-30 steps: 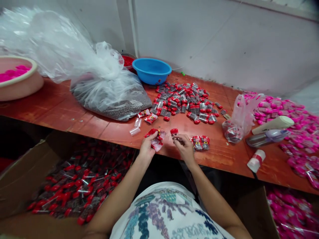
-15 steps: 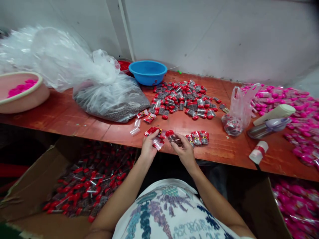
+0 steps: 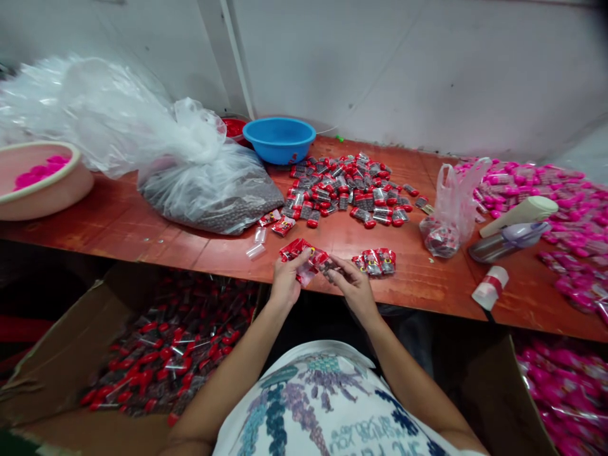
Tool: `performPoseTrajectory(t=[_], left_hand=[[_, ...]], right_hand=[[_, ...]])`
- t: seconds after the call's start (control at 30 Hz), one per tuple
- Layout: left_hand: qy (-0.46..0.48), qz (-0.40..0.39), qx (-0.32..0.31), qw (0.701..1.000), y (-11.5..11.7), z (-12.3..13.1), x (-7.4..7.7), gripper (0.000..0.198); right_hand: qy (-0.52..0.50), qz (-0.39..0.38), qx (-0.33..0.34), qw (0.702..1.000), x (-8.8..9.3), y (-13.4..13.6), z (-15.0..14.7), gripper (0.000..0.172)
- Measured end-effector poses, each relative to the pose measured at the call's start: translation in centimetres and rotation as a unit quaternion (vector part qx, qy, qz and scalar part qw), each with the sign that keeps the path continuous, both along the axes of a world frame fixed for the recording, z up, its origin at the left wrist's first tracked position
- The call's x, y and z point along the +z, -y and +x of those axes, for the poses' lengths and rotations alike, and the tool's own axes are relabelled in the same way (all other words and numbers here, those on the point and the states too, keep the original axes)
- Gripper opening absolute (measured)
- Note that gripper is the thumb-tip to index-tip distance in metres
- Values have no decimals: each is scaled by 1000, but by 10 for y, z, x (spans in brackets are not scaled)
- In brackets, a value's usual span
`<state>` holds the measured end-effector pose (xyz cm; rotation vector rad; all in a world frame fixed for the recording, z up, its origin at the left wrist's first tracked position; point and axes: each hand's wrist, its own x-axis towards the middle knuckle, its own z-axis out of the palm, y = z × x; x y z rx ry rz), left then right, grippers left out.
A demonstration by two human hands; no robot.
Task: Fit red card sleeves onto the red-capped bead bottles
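Note:
My left hand (image 3: 287,278) pinches a bunch of small red and clear plastic sleeves (image 3: 300,254) at the front edge of the red-brown table (image 3: 142,228). Beside it, my right hand (image 3: 354,288) grips a small red-capped tube (image 3: 324,263) filled with dark beads, its cap pointing into the sleeves. Both hands meet just above the table edge. A few wrapped tubes (image 3: 375,261) lie to the right of my right hand.
A pile of red-capped tubes (image 3: 346,190) lies behind, with a blue bowl (image 3: 279,139) and a clear bag of dark beads (image 3: 209,190). Pink tubes (image 3: 560,209), a hand tool (image 3: 515,234) and a small bag (image 3: 451,215) sit right. A cardboard box of wrapped tubes (image 3: 156,354) stands below left.
My right hand has brought the red-capped tube leftward from beside the sleeves up against them. My left hand stays in place, still pinching the sleeves.

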<state>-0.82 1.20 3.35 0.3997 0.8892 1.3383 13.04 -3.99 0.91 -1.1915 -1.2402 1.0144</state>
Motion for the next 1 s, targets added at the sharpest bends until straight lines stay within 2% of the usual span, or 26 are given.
performPoseTrajectory(t=[0.1,0.33,0.47,0.57,0.8,0.9,1.0], left_hand=[[-36,36,-29,998,6,3,1,31],[-91,74,-32,993,13,2,4,50],[-85,78,-37,993,18,1,8,59],[-79,83,-38,993,21,2,11,59],[-85,74,-32,993,22,5,10,60],[-96,89,-39,991,22,5,8,57],[-103,88,-34,990,22,6,8,57]], right_hand=[[22,15,14,1000,1,1,4,37],[115,93,49,988,10,0,15,33],[57,65,51,995,12,2,17,33],[48,63,46,996,12,6,16,35],[201,164,8,966,14,11,18,43],[212,166,-4,963,16,11,18,42],[183,138,-9,973,16,11,16,38]])
